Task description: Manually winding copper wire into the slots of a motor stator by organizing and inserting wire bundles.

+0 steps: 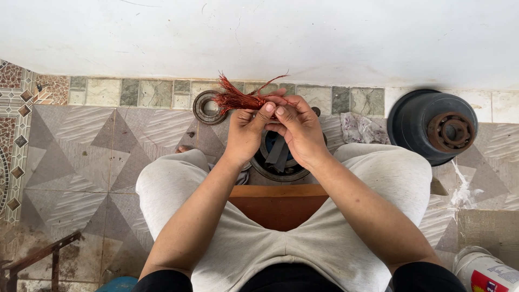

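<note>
Both hands meet above my knees and pinch a bundle of thin copper wire (236,99). My left hand (246,131) grips the bundle from below, thumb up against it. My right hand (297,127) closes on the same bundle from the right, fingertips touching the left thumb. The loose wire ends fan out up and to the left. Under the hands lies a round metal motor part (278,159) with dark pieces inside, half hidden by them.
A rusty metal ring (205,108) lies by the wall. A black round housing with a rusty bearing (435,125) stands at the right, crumpled cloth (359,128) beside it. I sit on a brown wooden stool (278,205). A white container (484,270) is at bottom right.
</note>
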